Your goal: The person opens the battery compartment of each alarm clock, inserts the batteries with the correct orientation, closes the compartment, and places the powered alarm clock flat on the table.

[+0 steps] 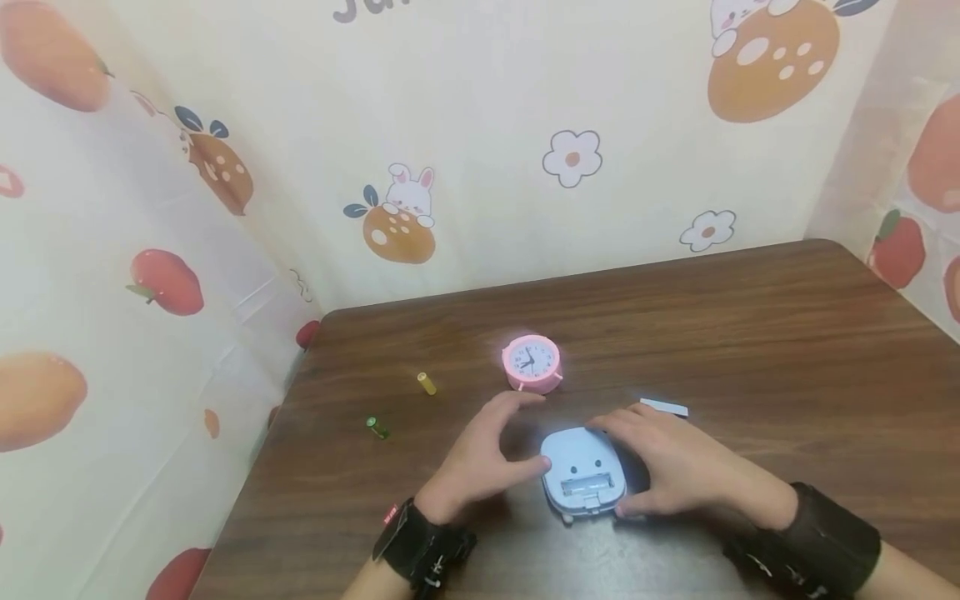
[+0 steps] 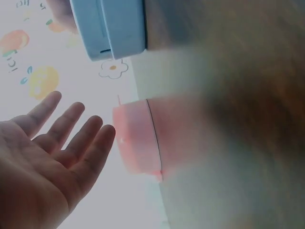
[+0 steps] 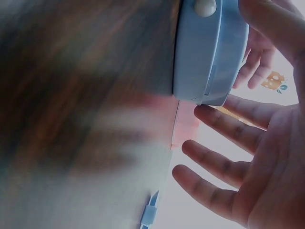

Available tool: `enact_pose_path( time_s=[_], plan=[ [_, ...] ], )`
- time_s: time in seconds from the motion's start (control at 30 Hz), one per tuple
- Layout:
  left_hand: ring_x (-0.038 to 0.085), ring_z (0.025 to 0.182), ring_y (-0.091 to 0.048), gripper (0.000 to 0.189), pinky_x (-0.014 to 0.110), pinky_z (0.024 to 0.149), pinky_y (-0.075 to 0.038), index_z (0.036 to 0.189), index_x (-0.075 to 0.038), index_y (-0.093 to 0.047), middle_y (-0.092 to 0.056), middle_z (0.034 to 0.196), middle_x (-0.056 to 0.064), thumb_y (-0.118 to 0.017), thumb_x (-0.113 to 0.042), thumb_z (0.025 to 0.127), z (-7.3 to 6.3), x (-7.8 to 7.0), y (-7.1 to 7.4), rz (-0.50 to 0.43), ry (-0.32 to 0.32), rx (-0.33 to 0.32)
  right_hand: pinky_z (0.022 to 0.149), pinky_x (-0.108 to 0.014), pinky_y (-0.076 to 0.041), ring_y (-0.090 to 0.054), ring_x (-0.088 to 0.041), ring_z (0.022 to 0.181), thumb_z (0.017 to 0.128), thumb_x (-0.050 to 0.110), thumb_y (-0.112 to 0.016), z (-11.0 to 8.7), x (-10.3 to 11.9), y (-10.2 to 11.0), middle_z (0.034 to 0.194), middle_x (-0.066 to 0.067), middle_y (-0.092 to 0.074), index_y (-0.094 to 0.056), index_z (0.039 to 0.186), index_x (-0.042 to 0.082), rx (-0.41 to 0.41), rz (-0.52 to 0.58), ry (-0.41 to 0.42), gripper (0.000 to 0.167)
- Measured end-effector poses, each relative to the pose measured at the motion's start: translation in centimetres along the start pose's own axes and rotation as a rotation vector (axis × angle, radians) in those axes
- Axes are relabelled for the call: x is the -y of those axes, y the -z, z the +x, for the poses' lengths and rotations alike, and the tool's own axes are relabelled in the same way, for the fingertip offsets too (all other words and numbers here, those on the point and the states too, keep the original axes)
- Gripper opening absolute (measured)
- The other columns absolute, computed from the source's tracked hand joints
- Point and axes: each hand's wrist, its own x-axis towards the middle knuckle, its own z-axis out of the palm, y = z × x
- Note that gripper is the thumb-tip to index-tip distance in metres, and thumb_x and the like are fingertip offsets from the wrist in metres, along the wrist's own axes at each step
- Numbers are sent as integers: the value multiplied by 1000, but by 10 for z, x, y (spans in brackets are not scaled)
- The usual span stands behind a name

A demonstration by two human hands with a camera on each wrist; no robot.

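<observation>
A light blue rounded-square clock (image 1: 573,454) lies back up on the table, two dark knobs and an uncovered battery slot facing upward. My left hand (image 1: 491,454) is spread at its left side, thumb tip right at the clock's edge; in the left wrist view its fingers (image 2: 93,152) are loosely extended. Along the clock's right side, my right hand (image 1: 667,462) has its fingers at the far corner and its thumb at the near corner. The right wrist view shows those fingers (image 3: 224,126) mostly straight, one fingertip at the clock's rim.
A pink alarm clock (image 1: 532,364) lies face up beyond my left hand. Two small batteries, one yellow (image 1: 427,383) and one green (image 1: 377,427), are on the left of the wooden table (image 1: 787,350). Behind my right hand is a light blue strip-shaped piece (image 1: 664,407).
</observation>
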Motion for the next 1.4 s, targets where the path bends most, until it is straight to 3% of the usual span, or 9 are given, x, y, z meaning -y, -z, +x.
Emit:
enact_pose_path(
  time_s=[0.27,0.5,0.77,1.0,1.2,1.4],
  plan=[
    [21,129,-48,72,49,102,-45,141,-27,-44,-50,140,-8,-75,-43,78,-1,4,10,-12,22,-100,96,-47,-48,-55,-21,119,67,74,-69,0,1,-1,129,5,-60,-53,134,17,21,8,-27,90],
    [19,128,-49,63,50,101,-44,134,-36,-48,-53,135,-13,-77,-42,77,-1,6,24,-22,50,-216,97,-46,-48,-56,-21,119,66,74,-69,1,0,0,128,5,-60,-53,134,18,28,4,-34,90],
    [21,125,-51,60,49,97,-47,132,-29,-52,-55,132,-11,-76,-39,79,-1,11,35,-2,38,-318,96,-45,-48,-55,-18,118,66,73,-70,1,-1,0,128,6,-60,-52,134,19,23,-3,-30,89],
    [23,121,-54,55,49,97,-46,130,-24,-56,-58,131,-2,-75,-34,80,3,21,42,-7,7,-492,96,-45,-48,-56,-18,118,66,72,-71,0,0,-1,128,6,-60,-52,134,18,18,-1,-33,89],
    [22,121,-55,57,48,95,-46,129,-23,-57,-59,130,-3,-78,-29,77,6,29,48,-37,-16,-640,95,-44,-48,-56,-17,117,65,71,-73,0,0,-1,127,6,-60,-52,134,19,17,-4,-36,89],
    [20,121,-54,56,49,95,-46,129,-22,-56,-58,131,-2,-78,-32,78,9,38,52,-81,46,-683,96,-44,-48,-56,-18,118,66,73,-71,1,-1,-1,128,6,-60,-52,134,19,32,5,-51,89]
  ],
)
